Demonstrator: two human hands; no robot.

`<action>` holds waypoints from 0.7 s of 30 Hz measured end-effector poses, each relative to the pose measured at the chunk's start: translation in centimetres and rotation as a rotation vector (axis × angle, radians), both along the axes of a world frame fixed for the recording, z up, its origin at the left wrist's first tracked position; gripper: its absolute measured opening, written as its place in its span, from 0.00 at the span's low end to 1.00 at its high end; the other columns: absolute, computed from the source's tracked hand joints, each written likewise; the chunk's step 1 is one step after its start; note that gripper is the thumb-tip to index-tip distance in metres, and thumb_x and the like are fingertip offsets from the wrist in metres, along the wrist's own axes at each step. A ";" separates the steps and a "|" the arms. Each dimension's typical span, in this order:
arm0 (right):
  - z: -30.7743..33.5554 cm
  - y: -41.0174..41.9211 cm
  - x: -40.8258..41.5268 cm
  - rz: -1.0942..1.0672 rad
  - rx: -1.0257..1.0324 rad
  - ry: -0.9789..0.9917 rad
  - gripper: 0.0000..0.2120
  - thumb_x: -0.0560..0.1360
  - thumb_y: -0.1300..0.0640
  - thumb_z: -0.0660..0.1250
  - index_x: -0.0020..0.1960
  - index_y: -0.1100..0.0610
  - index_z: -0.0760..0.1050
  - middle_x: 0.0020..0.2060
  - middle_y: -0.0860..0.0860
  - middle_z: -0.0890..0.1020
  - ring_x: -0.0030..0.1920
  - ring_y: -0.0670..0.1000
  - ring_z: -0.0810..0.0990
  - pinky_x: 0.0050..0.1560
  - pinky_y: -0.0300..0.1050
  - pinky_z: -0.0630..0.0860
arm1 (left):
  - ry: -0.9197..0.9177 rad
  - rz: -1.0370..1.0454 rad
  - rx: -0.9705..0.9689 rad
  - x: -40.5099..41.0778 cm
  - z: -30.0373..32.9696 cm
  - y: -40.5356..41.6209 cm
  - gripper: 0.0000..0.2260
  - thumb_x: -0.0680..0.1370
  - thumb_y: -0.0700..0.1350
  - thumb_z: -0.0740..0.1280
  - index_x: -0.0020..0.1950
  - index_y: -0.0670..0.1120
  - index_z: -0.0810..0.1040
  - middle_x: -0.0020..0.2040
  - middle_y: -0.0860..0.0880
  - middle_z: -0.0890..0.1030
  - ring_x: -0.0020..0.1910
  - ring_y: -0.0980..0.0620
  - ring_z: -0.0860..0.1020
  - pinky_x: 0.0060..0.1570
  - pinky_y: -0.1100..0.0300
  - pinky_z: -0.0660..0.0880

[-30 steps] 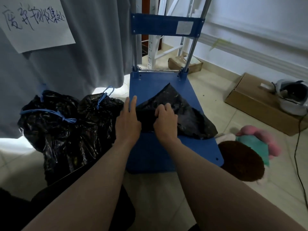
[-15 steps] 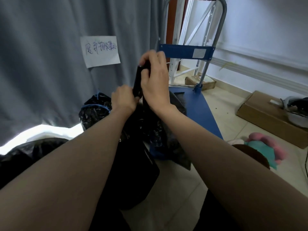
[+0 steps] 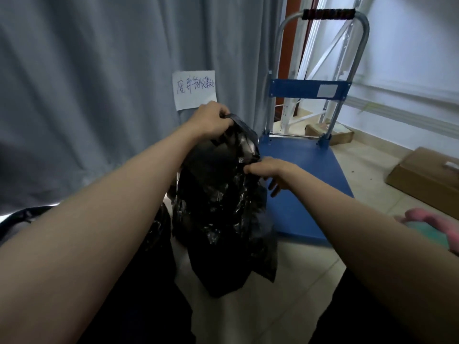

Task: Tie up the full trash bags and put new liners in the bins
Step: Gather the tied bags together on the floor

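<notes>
A black plastic liner bag [image 3: 221,219] hangs in the air in front of me, crumpled and glossy, its lower end above the tiled floor. My left hand [image 3: 211,120] grips the bag's top edge at the upper left. My right hand [image 3: 268,170] pinches the same edge lower on the right side, its other fingers spread loosely below. The bag's rim stretches between the two hands. The tied full bags are mostly hidden behind my left forearm and the hanging liner.
A blue platform trolley [image 3: 303,175] with a metal handle stands right behind the bag. A grey curtain [image 3: 99,83] with a handwritten paper sign [image 3: 195,89] hangs on the left. Cardboard boxes [image 3: 427,177] and a pink-and-teal plush toy [image 3: 432,224] lie on the right floor.
The liner was lifted off the trolley deck, where both hands had pressed it. My hands have since parted: the left stays high, the right has dropped, and the bag hangs lower.
</notes>
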State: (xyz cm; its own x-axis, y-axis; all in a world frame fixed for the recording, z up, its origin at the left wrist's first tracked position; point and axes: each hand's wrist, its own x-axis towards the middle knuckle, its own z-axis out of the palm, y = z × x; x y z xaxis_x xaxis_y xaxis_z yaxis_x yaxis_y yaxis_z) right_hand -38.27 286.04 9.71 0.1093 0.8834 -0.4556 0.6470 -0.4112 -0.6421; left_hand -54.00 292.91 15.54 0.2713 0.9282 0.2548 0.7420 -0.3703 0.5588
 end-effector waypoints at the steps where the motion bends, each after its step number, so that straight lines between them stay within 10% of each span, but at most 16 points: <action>1: -0.8 0.0 -0.5 0.046 -0.043 -0.035 0.17 0.78 0.51 0.63 0.63 0.59 0.67 0.48 0.58 0.73 0.37 0.60 0.75 0.45 0.59 0.78 | 0.055 -0.025 -0.031 -0.4 -0.2 -0.2 0.08 0.77 0.46 0.65 0.42 0.43 0.80 0.41 0.46 0.81 0.40 0.49 0.78 0.40 0.60 0.75; 7: -6.3 1.1 -2.9 0.256 -0.131 -0.193 0.22 0.80 0.51 0.59 0.69 0.62 0.68 0.64 0.60 0.74 0.42 0.57 0.78 0.45 0.53 0.77 | 0.281 -0.077 -0.141 -2.9 -1.5 -0.5 0.13 0.80 0.48 0.62 0.41 0.40 0.76 0.37 0.44 0.75 0.37 0.48 0.71 0.40 0.58 0.68; 16: -10.1 2.6 -6.0 0.462 -0.133 -0.188 0.28 0.82 0.45 0.52 0.76 0.60 0.60 0.76 0.55 0.61 0.73 0.58 0.63 0.70 0.49 0.62 | 0.418 -0.193 -0.373 -3.4 -4.7 0.0 0.10 0.79 0.47 0.66 0.49 0.40 0.79 0.43 0.44 0.78 0.42 0.47 0.76 0.44 0.52 0.78; 21: -7.5 3.5 -8.2 0.137 0.091 0.422 0.15 0.81 0.50 0.54 0.57 0.57 0.74 0.49 0.58 0.80 0.42 0.56 0.80 0.40 0.45 0.72 | 0.420 -0.151 -0.136 -3.6 -4.9 1.4 0.06 0.79 0.47 0.67 0.48 0.45 0.74 0.50 0.43 0.78 0.52 0.42 0.77 0.52 0.53 0.72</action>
State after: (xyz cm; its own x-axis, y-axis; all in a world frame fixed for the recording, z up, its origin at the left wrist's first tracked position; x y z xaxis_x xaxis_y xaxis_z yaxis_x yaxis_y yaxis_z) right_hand -46.45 289.53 2.25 -0.1901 0.9152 -0.3553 0.3649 -0.2702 -0.8910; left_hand -57.58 294.32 10.60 0.4595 0.8878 -0.0272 0.8580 -0.4357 0.2722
